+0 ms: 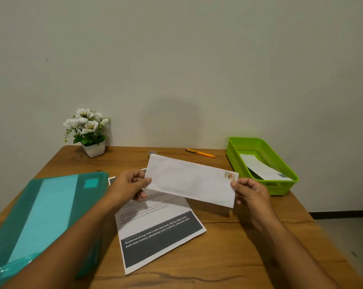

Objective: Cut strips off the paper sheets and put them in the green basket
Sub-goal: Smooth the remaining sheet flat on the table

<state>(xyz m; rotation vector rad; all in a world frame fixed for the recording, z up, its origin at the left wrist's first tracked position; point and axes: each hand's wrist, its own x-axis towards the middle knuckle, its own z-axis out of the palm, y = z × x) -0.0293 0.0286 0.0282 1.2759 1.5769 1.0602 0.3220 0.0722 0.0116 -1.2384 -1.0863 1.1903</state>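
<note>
Your left hand (132,184) pinches strip (191,180) at 9 o'clock end, right hand (249,192) at 3 o'clock end. Strip held above sheet (155,230) on bench (238,247). Green basket (233,157) at 2 o'clock, one piece (261,166) inside. Align strip lengthwise, lower flat, then let go.

A white strip (190,182) is held up by its short ends, tilted, above a printed sheet (159,232) lying flat on the table — the green basket (269,158), far right, holds another strip (261,166).
</note>
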